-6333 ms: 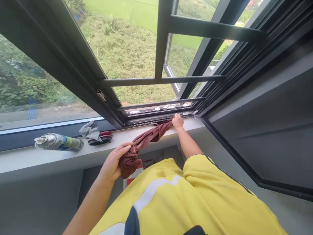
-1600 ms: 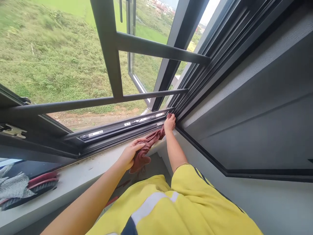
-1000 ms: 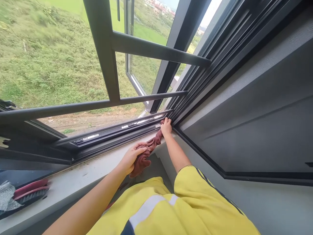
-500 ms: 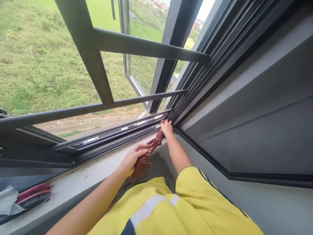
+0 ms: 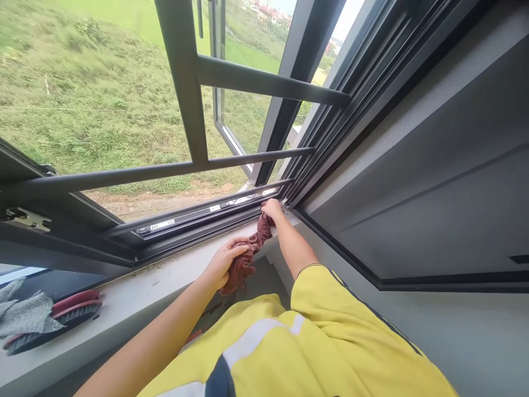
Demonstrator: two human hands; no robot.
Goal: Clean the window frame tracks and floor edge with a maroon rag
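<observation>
Yellow shirt w/ short sleeves, a white stripe & a dark bit; both arms bare, no gloves.

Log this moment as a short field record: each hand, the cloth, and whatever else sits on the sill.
left hand: left hand grips the bunched lower end of the red cloth at the sill's edge
right hand: right hand presses the cloth's upper end into the corner of the window track
cloth: stretched between both hands, tail hanging below the left hand
sill: pale window sill, dusty near the frame
other items: red brush with a grey rag lying on it, far left
window: sash open outward
</observation>
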